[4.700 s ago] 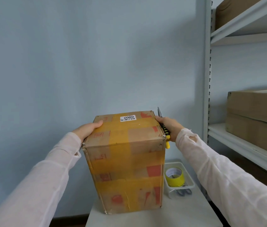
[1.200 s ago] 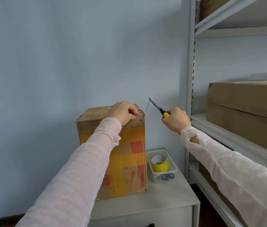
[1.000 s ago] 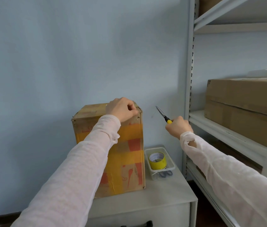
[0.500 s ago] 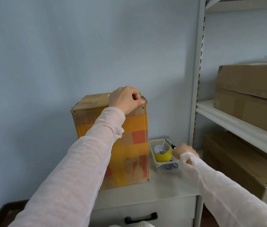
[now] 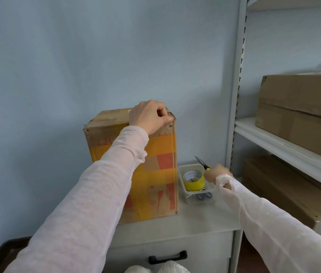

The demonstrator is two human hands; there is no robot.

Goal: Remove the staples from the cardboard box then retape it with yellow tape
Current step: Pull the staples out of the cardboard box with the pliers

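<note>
A tall cardboard box (image 5: 161,154) wrapped in bands of yellow tape stands on a low white cabinet (image 5: 195,219). My left hand (image 5: 148,117) rests on the box's top right corner, fingers curled against the edge. My right hand (image 5: 215,173) is low beside a clear plastic tray (image 5: 195,196) and grips pliers (image 5: 202,163) with a yellow and black handle, jaws pointing up and left. A roll of yellow tape (image 5: 193,179) sits in the tray, with scissors (image 5: 204,196) under it.
A grey metal shelf rack (image 5: 236,115) stands right of the cabinet, holding a large cardboard box (image 5: 301,111) on its shelf and another box (image 5: 283,186) below. The cabinet has a drawer with a black handle (image 5: 167,257). A dark tray edge (image 5: 2,253) shows at bottom left.
My right hand has come down from beside the box top to the tray, carrying the pliers. The left hand has stayed on the box's top corner. The view has tilted downward.
</note>
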